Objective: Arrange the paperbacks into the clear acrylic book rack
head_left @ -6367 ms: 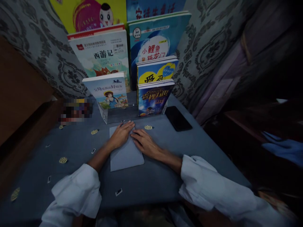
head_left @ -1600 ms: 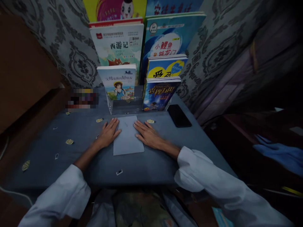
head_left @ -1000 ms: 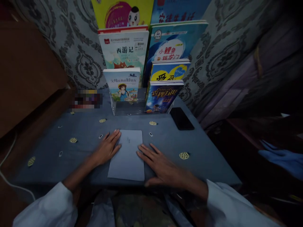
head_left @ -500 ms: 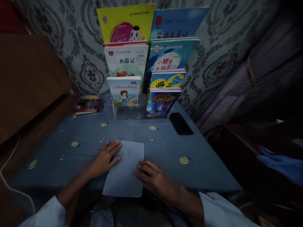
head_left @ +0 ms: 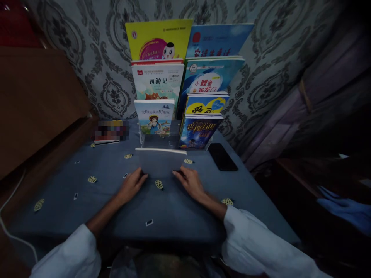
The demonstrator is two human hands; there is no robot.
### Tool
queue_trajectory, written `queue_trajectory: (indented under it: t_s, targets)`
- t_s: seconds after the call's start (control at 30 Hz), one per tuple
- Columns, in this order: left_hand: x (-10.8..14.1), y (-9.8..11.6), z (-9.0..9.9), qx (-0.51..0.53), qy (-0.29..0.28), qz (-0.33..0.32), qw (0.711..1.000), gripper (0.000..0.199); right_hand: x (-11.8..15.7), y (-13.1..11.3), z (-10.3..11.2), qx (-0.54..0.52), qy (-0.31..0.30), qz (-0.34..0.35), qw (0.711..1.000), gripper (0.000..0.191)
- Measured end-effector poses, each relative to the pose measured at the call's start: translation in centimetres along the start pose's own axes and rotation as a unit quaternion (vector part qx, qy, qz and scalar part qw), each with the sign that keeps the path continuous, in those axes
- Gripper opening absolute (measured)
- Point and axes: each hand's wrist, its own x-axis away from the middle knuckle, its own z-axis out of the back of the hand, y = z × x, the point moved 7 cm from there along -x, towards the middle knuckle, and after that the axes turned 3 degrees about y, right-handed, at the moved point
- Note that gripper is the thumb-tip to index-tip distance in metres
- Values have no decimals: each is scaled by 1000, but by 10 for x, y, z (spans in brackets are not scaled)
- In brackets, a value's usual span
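Note:
A thin notebook [head_left: 160, 164] with a plain dull-coloured cover stands tilted up on its edge on the cloth-covered table, its pale upper edge showing. My left hand [head_left: 132, 184] pinches its lower left side, thumb toward me. On the lower right side my right hand [head_left: 193, 183] grips it the same way; the fingers behind are hidden. Just beyond the notebook is a clear book stand [head_left: 142, 139] holding several upright books, among them a white one with a girl on its cover [head_left: 155, 119] and a dark blue one [head_left: 199, 131].
A black phone [head_left: 222, 157] lies right of the stand. Some books [head_left: 111, 131], partly pixelated, lie at the back left. A brown wooden panel [head_left: 37, 104] rises on the left, a patterned curtain [head_left: 111, 85] behind. A white cable [head_left: 17, 231] hangs at the left edge.
The notebook, flat near the front edge before, is now raised on edge and farther back near the stand. Both hands have moved forward and now hold its two sides.

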Motion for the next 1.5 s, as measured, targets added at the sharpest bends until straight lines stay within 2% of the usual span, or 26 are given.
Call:
queue_trajectory:
  t_s: [0.1, 0.17, 0.27, 0.33, 0.5, 0.63, 0.77, 0.87, 0.97, 1.07, 1.13, 1.2, 1.33, 1.5]
  targets:
    - [-7, 3, -3, -42, 17, 23, 999, 39, -2, 15, -10, 17, -27, -62, 998, 31]
    - [-9, 1, -6, -53, 5, 53, 997, 57, -2, 20, -13, 45, -42, -96, 993, 32]
    - [-8, -5, -13, -85, -32, 94, 991, 77, -3, 28, -20, 83, -109, -154, 979, 30]
    - [-7, -7, -16, -143, -57, 90, 984, 75, -3, 33, -24, 102, -148, -183, 966, 28]
    - [-6, 1, -21, -305, -111, 68, 943, 50, -8, 33, -25, 143, -181, -192, 954, 27]
    - [-13, 18, -18, -382, -107, 55, 916, 36, -12, 31, -26, 185, -206, -178, 944, 29]
    - [-32, 26, -17, -386, -74, -17, 919, 23, -15, 32, -23, 251, -197, -157, 935, 30]
    - [-48, 15, -19, -351, -71, -39, 933, 31, -15, 32, -20, 277, -186, -144, 932, 31]
    - [-61, -1, -23, -328, -79, -26, 941, 38, -12, 34, -20, 286, -181, -125, 933, 33]
    - [-70, -10, -25, -324, -64, -25, 944, 40, -13, 35, -21, 291, -134, -59, 945, 34]
    - [-74, -12, -27, -325, -48, -41, 944, 42, -14, 39, -25, 286, -103, 2, 953, 38]
    - [-77, -11, -28, -329, -35, -55, 942, 42, -14, 47, -32, 272, -100, 36, 956, 47]
    - [-82, -10, -32, -332, -37, -64, 940, 42, -15, 60, -42, 241, -132, 43, 961, 53]
    - [-91, -5, -45, -307, -56, -103, 944, 43, -15, 55, -43, 218, -138, 44, 965, 53]
